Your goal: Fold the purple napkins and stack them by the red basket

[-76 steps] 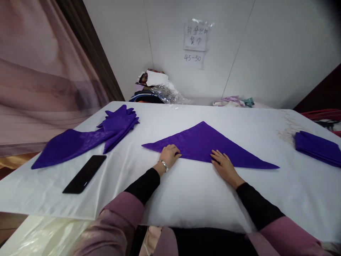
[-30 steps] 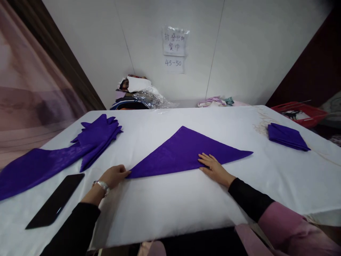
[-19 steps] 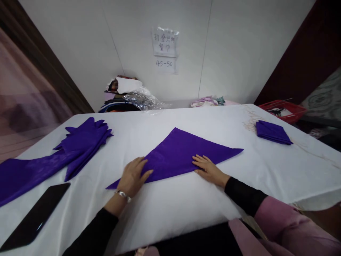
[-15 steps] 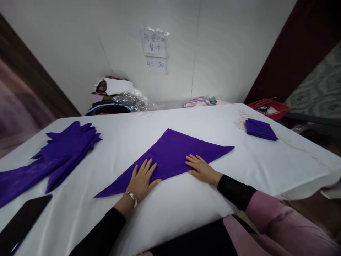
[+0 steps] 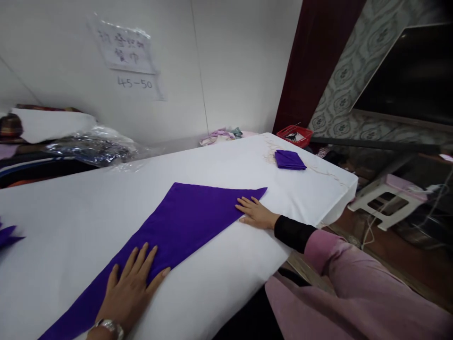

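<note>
We keep both hands flat on a smooth, deep-purple triangular cloth [image 5: 187, 222] that lies on the white-covered counter [image 5: 226, 163], spread beneath and between them. Our left hand [image 5: 129, 288] lies palm down with its fingers fanned wide, pressing the cloth's near-left stretch and gripping nothing; a silver metal bracelet [image 5: 109, 326] circles the wrist. Our right hand [image 5: 256, 212] is also open, fingers extended and slightly parted, its fingertips resting on the cloth beside the right-hand point.

Half a second ago that right hand lay on the cloth's near edge, further in from the point; now it has slid outward, and our hands are wider apart. Our view has swung to the right too: a large black flat screen [image 5: 410, 75] and a white plastic stool with a pink seat [image 5: 389, 198] now show beyond our right hand. The folded purple cloth bundle [image 5: 290, 159] sits past the right hand, with a red plastic basket [image 5: 295, 136] behind it. Left of our left hand, only tips of the pointed purple folded cloths [image 5: 7, 236] remain visible.
</note>
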Available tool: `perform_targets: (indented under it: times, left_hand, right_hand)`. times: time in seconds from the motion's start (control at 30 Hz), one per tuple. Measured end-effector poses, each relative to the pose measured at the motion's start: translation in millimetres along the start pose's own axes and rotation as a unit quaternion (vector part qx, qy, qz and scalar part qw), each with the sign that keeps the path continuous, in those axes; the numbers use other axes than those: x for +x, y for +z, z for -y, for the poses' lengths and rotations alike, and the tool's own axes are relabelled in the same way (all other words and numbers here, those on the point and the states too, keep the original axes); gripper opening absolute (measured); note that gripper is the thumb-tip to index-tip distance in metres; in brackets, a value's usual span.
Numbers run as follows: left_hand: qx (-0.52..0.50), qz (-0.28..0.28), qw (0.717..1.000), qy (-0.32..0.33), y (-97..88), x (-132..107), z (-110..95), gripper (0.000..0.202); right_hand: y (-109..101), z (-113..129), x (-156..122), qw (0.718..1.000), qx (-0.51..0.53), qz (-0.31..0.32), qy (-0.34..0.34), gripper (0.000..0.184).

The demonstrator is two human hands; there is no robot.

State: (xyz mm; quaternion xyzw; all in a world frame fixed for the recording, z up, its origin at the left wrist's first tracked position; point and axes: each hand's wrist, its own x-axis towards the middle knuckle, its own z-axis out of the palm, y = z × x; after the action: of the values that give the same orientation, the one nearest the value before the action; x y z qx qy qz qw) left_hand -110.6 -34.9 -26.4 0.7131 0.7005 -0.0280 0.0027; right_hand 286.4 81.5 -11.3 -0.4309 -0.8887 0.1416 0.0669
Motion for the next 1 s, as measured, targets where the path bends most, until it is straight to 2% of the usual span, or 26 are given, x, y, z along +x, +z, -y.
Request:
perform_targets:
  times: [0.17, 0.33, 0.4, 0.5, 0.57, 0.73, 1.0]
  left_hand:
    - [0.001, -0.012, 1.000, 0.007, 3.3, 1.3, 3.1, 0.074]
    - [0.009, 0.014, 1.000, 0.006, -0.7, 1.9, 1.2, 0.076]
    - [0.013, 0.014, 1.000, 0.002, -1.8, 1.9, -0.1, 0.075]
    - [0.013, 0.000, 1.000, -0.005, -0.9, 2.3, -0.9, 0.074]
    - [0.013, 0.000, 1.000, -0.004, 0.4, 2.7, -0.5, 0.074]
    - [0.029, 0.010, 1.000, 0.004, 2.8, 3.7, 1.6, 0.075]
    - [0.026, 0.010, 1.000, 0.001, 0.1, 3.4, -2.4, 0.074]
  right_hand:
    - [-9.5, -33.1, -11.0, 0.999, -0.005, -0.002, 0.043, 0.063]
    - [-17.5, -66.1, -15.8, 0.995, 0.000, -0.032, 0.095, 0.059]
    - [-21.6, -81.2, -18.5, 0.984, 0.022, -0.085, 0.153, 0.058]
    - [-27.8, -101.2, -23.2, 0.941, 0.083, -0.201, 0.260, 0.054]
    - [-31.0, -109.5, -24.9, 0.917, 0.111, -0.235, 0.304, 0.048]
    - [-34.9, -111.2, -17.4, 0.922, 0.116, -0.197, 0.313, 0.037]
    - [-39.3, -103.9, 2.2, 0.941, 0.062, -0.124, 0.309, 0.028]
